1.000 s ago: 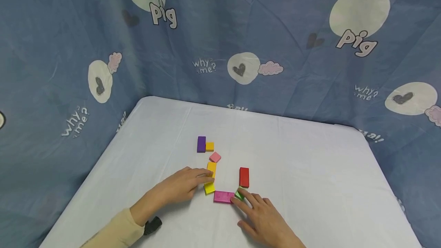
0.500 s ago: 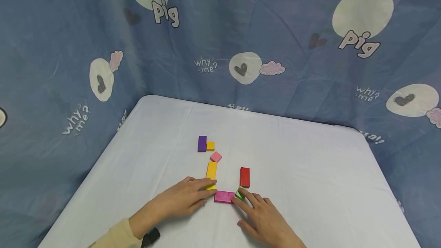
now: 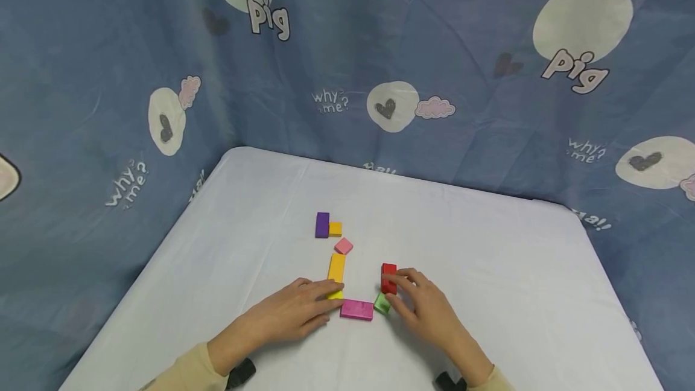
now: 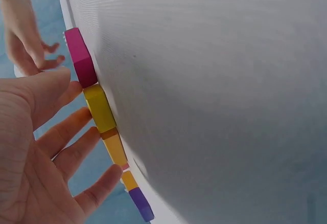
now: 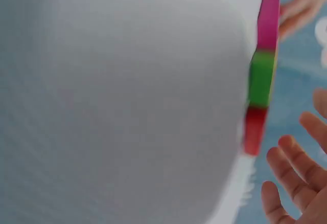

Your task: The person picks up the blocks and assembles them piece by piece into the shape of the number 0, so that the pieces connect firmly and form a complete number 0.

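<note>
Eight rectangular and square blocks, assorted colours, on a white-covered desk (image 3: 488, 246). Far group: one purple block (image 3: 323, 225), oblong, with a small orange block (image 3: 335, 229) touching its side; one pink block (image 3: 344, 246), turned cornerwise, just nearer. Near group: one long orange block (image 3: 336, 265), end to end with a yellow block (image 4: 99, 109), mostly covered in the head view; one magenta block (image 3: 356, 309), oblong, adjoining the yellow; one green block (image 3: 382, 304), set askew between the magenta and a red block (image 3: 388, 268), oblong, lying lengthwise away from the person. Left hand (image 3: 293, 309): fingers extended and spread, tips at the yellow block, gripping nothing. Right hand (image 3: 426, 306): fingers loosely extended, gripping nothing, beside the red and green blocks; contact cannot be told. Backdrop: blue printed curtain (image 3: 461, 29).
</note>
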The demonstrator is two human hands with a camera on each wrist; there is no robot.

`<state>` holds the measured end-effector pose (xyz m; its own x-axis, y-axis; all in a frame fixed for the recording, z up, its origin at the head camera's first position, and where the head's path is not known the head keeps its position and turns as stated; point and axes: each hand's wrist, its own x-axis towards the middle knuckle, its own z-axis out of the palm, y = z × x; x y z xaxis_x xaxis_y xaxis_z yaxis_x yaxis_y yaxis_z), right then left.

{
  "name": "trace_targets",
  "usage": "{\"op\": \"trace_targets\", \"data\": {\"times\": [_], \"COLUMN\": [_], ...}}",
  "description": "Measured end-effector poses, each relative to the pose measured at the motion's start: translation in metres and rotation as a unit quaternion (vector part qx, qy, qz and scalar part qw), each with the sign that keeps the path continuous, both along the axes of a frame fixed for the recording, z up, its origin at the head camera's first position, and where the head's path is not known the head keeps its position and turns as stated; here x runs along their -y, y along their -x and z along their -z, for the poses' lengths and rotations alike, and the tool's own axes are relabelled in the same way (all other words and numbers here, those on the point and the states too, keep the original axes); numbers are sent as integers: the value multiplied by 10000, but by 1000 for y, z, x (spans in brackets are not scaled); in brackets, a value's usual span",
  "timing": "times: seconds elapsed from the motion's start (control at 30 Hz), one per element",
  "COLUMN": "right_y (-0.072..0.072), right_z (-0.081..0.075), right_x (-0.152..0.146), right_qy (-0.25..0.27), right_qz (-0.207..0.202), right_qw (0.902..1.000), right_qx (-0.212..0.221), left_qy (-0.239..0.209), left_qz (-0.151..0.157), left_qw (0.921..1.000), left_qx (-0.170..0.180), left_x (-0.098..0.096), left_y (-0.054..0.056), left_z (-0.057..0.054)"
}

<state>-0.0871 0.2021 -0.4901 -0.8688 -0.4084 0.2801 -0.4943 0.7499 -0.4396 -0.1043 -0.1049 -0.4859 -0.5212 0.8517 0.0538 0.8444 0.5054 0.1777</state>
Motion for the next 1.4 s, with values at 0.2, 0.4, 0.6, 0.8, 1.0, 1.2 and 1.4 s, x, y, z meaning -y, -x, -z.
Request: {"op": "trace_targets", "data": {"times": [0.2, 0.4, 0.6, 0.8, 1.0, 1.2, 1.4], "right_y": [42, 84, 123, 140, 151, 161, 167], "right_z": [16, 11, 6, 3, -1, -4, -5], "right_x": [-13, -13, -5, 4, 21, 41, 53], "right_qy": [1203, 1223, 911, 756, 521, 267, 130], "right_qz": [336, 350, 286, 310, 192, -182, -447], "right_qw": [9881, 9806, 9727, 9674, 9697, 9726, 9734], "right_qx": [895, 1493, 2118, 2399, 2380, 2303, 2242], "left_qy": [105, 171, 72, 65, 92, 40, 37], "left_qz": [-77, -162, -91, -81, -135, -103, -31], "left_qw": [9998, 9994, 9997, 9995, 9994, 9996, 9997], "left_qx": [173, 269, 214, 310, 315, 240, 221], "left_x": [-1, 0, 2, 2, 2, 2, 1], "left_y": [-1, 0, 0, 1, 1, -1, -1], "left_z": [-1, -3, -2, 0, -1, -2, -3]}}
